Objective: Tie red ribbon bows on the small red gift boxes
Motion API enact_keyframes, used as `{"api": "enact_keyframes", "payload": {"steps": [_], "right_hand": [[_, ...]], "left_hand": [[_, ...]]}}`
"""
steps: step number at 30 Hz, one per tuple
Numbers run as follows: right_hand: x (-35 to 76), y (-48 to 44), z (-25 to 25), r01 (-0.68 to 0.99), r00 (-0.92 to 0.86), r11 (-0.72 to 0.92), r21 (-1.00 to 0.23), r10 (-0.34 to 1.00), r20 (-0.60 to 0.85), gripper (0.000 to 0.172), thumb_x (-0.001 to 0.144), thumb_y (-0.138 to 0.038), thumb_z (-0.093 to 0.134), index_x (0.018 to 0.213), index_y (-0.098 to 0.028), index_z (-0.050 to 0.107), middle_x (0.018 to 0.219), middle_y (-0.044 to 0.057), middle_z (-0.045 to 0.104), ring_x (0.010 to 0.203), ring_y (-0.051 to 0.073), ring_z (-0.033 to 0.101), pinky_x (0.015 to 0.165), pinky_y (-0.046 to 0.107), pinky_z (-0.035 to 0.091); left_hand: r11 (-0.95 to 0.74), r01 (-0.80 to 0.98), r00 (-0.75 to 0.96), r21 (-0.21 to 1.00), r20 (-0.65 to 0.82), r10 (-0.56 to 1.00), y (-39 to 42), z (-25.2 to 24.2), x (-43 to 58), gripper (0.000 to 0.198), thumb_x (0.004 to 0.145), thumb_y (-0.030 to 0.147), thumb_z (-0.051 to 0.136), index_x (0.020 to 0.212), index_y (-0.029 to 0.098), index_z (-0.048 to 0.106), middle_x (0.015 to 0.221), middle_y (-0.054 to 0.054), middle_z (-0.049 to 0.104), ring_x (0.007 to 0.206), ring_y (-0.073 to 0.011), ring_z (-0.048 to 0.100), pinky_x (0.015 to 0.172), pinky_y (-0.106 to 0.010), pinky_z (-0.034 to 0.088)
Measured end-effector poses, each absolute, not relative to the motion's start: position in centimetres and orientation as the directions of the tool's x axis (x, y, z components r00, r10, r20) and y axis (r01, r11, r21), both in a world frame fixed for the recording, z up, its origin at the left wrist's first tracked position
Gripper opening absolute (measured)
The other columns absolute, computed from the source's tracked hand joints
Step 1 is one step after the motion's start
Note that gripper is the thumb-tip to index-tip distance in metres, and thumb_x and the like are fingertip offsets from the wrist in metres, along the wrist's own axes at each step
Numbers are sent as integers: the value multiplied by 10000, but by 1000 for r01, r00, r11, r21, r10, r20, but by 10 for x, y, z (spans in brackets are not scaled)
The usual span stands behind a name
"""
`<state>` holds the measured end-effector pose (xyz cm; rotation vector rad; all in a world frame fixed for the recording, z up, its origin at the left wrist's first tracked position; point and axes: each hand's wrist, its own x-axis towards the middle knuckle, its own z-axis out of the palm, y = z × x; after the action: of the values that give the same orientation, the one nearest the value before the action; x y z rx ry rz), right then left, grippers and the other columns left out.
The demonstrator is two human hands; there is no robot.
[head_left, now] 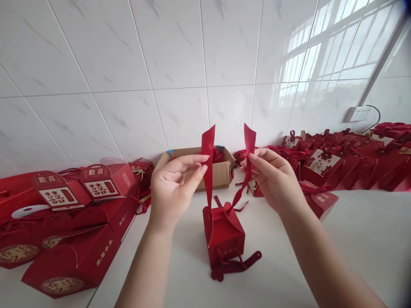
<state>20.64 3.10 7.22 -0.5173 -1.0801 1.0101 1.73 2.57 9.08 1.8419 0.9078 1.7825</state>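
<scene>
A small red gift box [224,235] stands upright on the white table in front of me, its top flaps folded together. A red ribbon [208,179] rises from the top of the box in two ends. My left hand [175,184] pinches the left end between thumb and fingers, and my right hand [272,175] pinches the right end. Both ends are held up above the box, apart from each other. Against the box's front foot lies a dark red strap [237,266] with a flower-shaped end and a thin cord.
Larger red boxes [80,252] are piled at the left, with smaller ones on top. Behind the ribbon sits an open cardboard carton [221,173] by the tiled wall. Rows of red boxes [349,167] fill the right side. A power socket [358,114] is on the wall.
</scene>
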Motion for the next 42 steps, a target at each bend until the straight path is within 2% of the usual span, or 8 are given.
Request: {"api": "enact_keyframes", "payload": {"steps": [6,12,17,21,25,29,35,42], "right_hand": [[204,28,75,-369,121,529,-764,843,525,118,782,-290,658,798,-218,565,748,-10,654,732,126,638,732,274,504],[225,32,81,-461,174,512,-725,853,491,126,765,-254,666,771,-225,544,725,-35,621,701,104,624,709,252,508],[234,35,81,-458,206,526,-717,847,490,118,765,-256,656,759,-225,542,735,-38,611,688,98,614,717,255,507],[231,36,79,-387,187,516,-764,855,483,66,775,-235,639,742,-222,583,705,-30,601,680,99,606,712,248,506],[218,35,73,-332,175,520,-787,854,490,11,766,-219,660,772,-215,668,708,-10,636,678,104,604,676,240,503],[201,33,67,-270,155,507,-818,862,483,122,763,-281,677,864,-221,709,727,11,674,676,129,619,664,273,511],[187,24,66,-306,-76,412,-858,888,453,132,774,-297,671,873,-226,721,724,5,661,678,117,605,676,256,514],[189,21,68,-329,-244,394,-858,842,481,98,785,-275,664,863,-238,711,764,3,638,713,117,581,703,251,496]], "left_hand": [[-725,124,-129,678,735,665,29,90,17,177,709,201,716,883,228,695,834,-3,691,774,-131,647,710,-239,528],[-730,92,-194,677,731,654,36,91,15,126,691,169,718,661,196,598,756,22,630,737,-118,621,716,-240,509],[-721,52,-232,691,710,664,39,90,15,122,665,161,736,692,214,630,780,15,644,752,-131,614,746,-274,509],[-704,57,-149,708,704,695,38,90,18,137,683,168,721,794,204,649,781,-1,647,739,-121,598,709,-249,500],[-666,-1,-37,746,666,745,34,89,24,278,725,200,695,925,244,508,815,16,634,803,-128,616,721,-246,492],[-627,29,35,778,626,779,26,89,31,313,773,250,656,969,259,412,786,26,629,744,-123,628,654,-238,481],[-568,-7,101,823,565,819,20,89,37,381,769,238,665,998,261,362,709,48,627,673,-132,651,617,-243,493],[-479,-92,202,873,487,850,20,88,35,395,765,196,668,984,253,344,900,-7,666,776,-146,664,741,-300,524]]}}
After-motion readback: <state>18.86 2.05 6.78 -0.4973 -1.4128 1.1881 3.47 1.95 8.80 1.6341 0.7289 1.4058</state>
